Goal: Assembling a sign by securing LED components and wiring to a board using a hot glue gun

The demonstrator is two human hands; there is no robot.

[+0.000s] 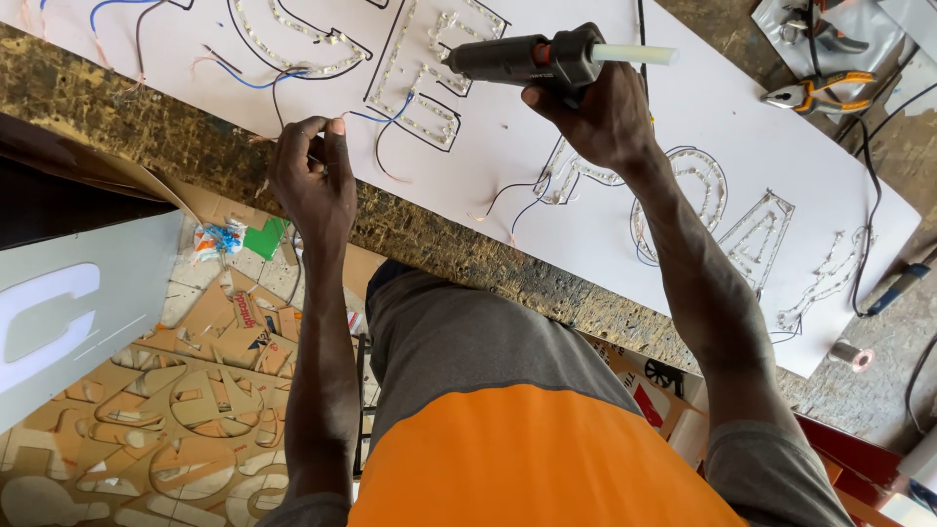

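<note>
glue gun (527, 59) over board (547, 185) | pliers (815, 93) right

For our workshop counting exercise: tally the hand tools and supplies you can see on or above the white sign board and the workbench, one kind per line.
Dark grey glue gun with a pale glue stick, held in the right hand: 1
Orange-handled pliers on the bench: 1
Small roll of tape by the white sign board: 1
Total: 3
The left hand pinches thin wires at the board's edge.
</note>
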